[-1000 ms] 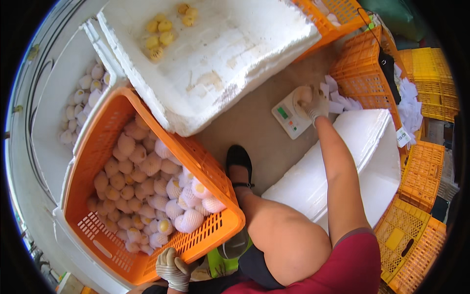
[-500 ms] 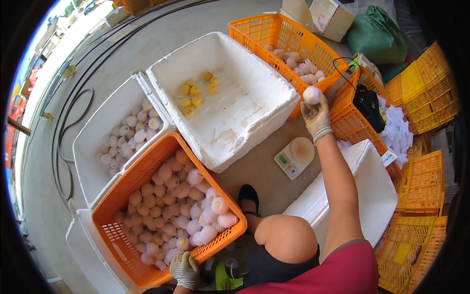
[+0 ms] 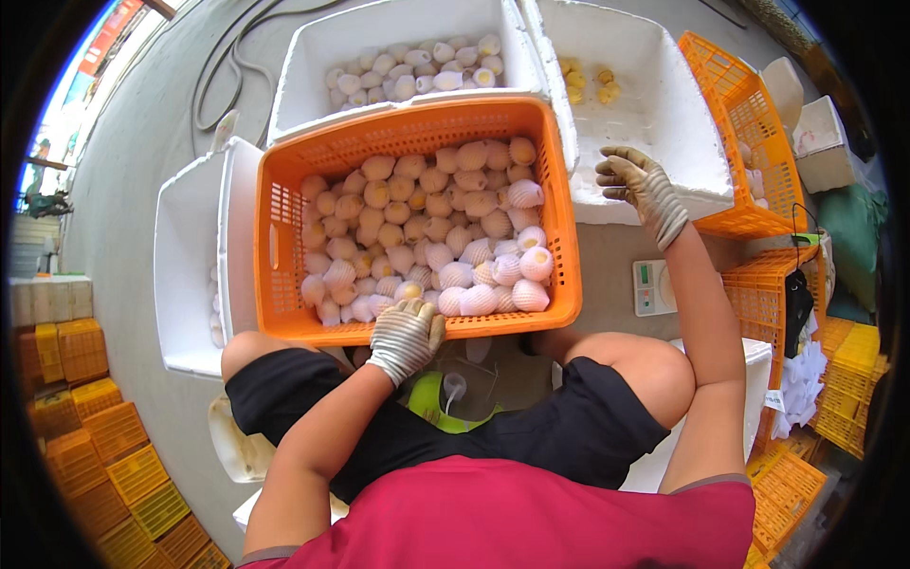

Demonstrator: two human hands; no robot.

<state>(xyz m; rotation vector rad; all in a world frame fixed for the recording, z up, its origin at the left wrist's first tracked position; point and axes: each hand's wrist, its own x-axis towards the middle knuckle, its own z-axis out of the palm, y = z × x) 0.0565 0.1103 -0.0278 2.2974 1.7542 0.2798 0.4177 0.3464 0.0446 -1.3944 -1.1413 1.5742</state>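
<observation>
Since the earlier frame, the right hand (image 3: 640,182) has swung left and emptied. The left hand (image 3: 409,334) rests at the near rim of the orange crate (image 3: 561,218); whether its fingers pinch, I cannot tell. Pulling there could tip the crate, spilling wrapped fruit (image 3: 438,204). Further right, the other hand's fingers spread over the white box (image 3: 635,128); a dropped forearm (image 3: 703,303) could jolt the scale (image 3: 653,289).

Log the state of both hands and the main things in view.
Orange crate: open, well filled with sleeved fruit.
Left hand: gloved, on the orange crate's near rim.
Right hand: gloved, open, nothing visible in it.
Far foam box: open, partly filled likewise.
Right foam box: open, few yellow fruit.
Scale: partly hidden; load unclear.
</observation>
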